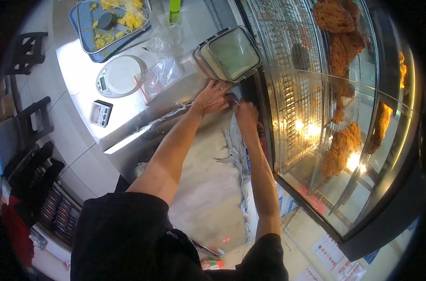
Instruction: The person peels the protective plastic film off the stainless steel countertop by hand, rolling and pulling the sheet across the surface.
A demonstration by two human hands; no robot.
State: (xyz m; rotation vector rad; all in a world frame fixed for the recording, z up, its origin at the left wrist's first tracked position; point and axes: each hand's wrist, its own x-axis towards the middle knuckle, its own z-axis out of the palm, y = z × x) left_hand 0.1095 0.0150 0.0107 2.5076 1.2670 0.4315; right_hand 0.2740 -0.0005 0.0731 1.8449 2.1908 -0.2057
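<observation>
My left hand (214,97) lies at the foot of a clear-sided container (235,55) with metal clips and a pale filling. Its fingers are stretched out, a ring shows on one of them, and the tips are partly hidden. Close to its right, my right hand (247,114) is closed, thumb and fingers pinched together. Something small and thin shows at its fingertips, too small to name. Both hands are over the narrow gap beside the glass display case (292,117). Below them is a pale, stained surface (203,187) with torn grey tape (232,145) along its edge.
Fried chicken pieces (341,147) sit on wire racks inside the lit case. On the steel counter are a white kitchen scale (121,76), a small timer (101,113), clear plastic bags (163,77) and a blue tray (100,57) under a basket of yellow food (128,19). Black stools (35,122) stand left.
</observation>
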